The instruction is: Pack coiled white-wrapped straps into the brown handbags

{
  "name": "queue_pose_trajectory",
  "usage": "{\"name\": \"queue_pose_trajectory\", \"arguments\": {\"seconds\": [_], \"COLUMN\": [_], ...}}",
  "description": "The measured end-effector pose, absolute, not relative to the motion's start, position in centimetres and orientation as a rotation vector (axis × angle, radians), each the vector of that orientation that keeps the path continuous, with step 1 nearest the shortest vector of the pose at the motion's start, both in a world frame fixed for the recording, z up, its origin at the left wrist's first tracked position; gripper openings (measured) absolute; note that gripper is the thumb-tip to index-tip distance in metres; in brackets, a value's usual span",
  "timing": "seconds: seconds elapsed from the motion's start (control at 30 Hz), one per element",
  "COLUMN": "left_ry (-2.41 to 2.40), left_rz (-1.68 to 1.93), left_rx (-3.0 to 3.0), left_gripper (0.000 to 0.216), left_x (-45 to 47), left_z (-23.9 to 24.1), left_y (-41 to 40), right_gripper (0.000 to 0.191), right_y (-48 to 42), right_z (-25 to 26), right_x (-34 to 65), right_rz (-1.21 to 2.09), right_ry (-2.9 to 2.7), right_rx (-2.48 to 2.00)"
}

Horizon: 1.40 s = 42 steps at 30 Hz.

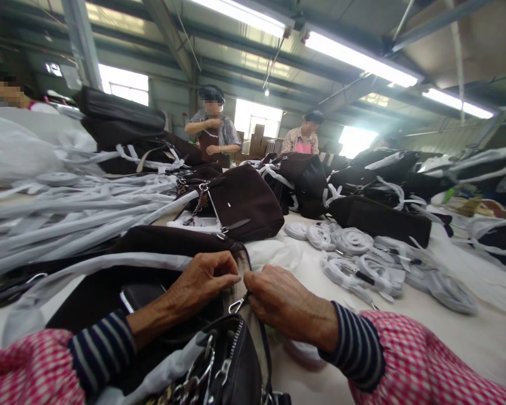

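Note:
A dark brown handbag [122, 247] lies open in front of me, its wrapped strap [139, 260] arching across it. My left hand [211, 275] reaches over the bag, thumb and fingers pinched together at its pale-lined edge; what lies between the fingertips is hidden. Right beside it, my right hand [274, 298] is closed, knuckles up. A metal snap hook [237, 304] on a short dark tab hangs from under its fingers. Closer to me sits a black zipped pouch [247, 360] with metal chains [194, 379] and a wrapped strap end.
Wrapped straps [88, 211] are piled at left. Coiled wrapped straps [354, 241] lie on the pale table [459, 343] at right. Another brown bag [247, 202] stands ahead, with black bags [379, 219] beyond. Two people [213, 132] work across the table; another person shows at far left.

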State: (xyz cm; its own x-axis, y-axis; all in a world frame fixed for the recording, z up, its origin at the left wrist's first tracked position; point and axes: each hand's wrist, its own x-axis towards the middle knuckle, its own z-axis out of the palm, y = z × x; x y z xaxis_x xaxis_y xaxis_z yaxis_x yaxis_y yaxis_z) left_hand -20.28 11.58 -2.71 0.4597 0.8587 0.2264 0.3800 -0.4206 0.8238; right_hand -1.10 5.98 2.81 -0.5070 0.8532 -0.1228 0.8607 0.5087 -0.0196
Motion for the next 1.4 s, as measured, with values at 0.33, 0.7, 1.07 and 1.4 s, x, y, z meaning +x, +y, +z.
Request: {"name": "queue_pose_trajectory", "arguments": {"seconds": [0.33,0.7,1.07,1.4], "left_ry": [1.004,0.760,0.928,0.892], "left_rz": [0.867,0.759,0.510,0.446], "left_rx": [1.897,1.730,2.441,2.476], "left_gripper": [0.022,0.018,0.014,0.026], "left_x": [-20.3,-20.6,-23.0,-23.3], "left_z": [-2.6,-3.4,-5.2,-6.2], "left_y": [11.8,12.1,11.9,12.3], "right_gripper": [0.018,0.009,0.021,0.018], "right_y": [6.6,7.8,7.2,7.6], "right_z": [3.9,1.5,0.4,0.2], "right_x": [-1.8,-1.2,-1.8,-1.3], "right_rz": [-0.042,-0.293,-0.192,-0.255], "right_ry": [2.642,2.737,2.628,2.709], "right_rx": [1.406,1.508,1.519,1.454]}}
